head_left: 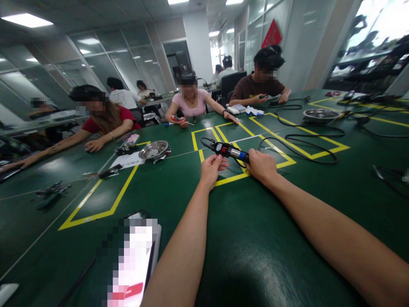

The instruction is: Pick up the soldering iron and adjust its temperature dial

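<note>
Above the green table, I hold a slim corded device with a black end, a silver barrel, a blue band and a small red part. My right hand is closed round its black end. At the other end, the thumb and forefinger of my left hand pinch the black housing near the red part, while the other fingers are loosely spread. A thin black cable loops from that left end. The far tip of the black end is hidden inside my right hand.
Yellow tape marks rectangles on the green table. Metal bowls stand left and right. A long black cable coils at right. A phone-like screen is near left. Several people sit across, one holding a red screwdriver.
</note>
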`<state>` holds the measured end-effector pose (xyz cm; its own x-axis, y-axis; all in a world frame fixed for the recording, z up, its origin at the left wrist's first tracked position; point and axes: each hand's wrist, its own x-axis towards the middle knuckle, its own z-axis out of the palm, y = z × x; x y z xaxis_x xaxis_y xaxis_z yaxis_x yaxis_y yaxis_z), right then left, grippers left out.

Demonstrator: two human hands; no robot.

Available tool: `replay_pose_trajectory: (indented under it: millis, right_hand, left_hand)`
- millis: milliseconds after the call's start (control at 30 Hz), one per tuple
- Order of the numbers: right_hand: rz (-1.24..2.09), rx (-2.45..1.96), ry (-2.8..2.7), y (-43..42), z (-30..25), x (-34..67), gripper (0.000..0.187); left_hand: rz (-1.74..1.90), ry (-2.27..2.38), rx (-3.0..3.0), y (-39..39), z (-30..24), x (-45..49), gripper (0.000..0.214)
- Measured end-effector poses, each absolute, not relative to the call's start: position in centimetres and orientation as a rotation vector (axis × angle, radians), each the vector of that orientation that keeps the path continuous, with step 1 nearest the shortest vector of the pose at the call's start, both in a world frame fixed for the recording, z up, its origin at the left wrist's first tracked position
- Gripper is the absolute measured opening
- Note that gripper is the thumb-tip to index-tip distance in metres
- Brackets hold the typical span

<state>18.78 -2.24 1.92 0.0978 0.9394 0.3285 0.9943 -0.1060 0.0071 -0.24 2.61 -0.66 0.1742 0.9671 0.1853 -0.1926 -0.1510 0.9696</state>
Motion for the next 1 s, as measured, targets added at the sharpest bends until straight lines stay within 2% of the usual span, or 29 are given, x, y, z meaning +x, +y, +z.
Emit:
replay_pose_trajectory:
  millis: [1000]
  right_hand:
    - [-0.406,-2.157,-1.926,-2.04,1.48,19.29,0.027]
  left_hand:
    - [1.185,0.823,1.223,2.34,-0.56,-0.34,0.030]
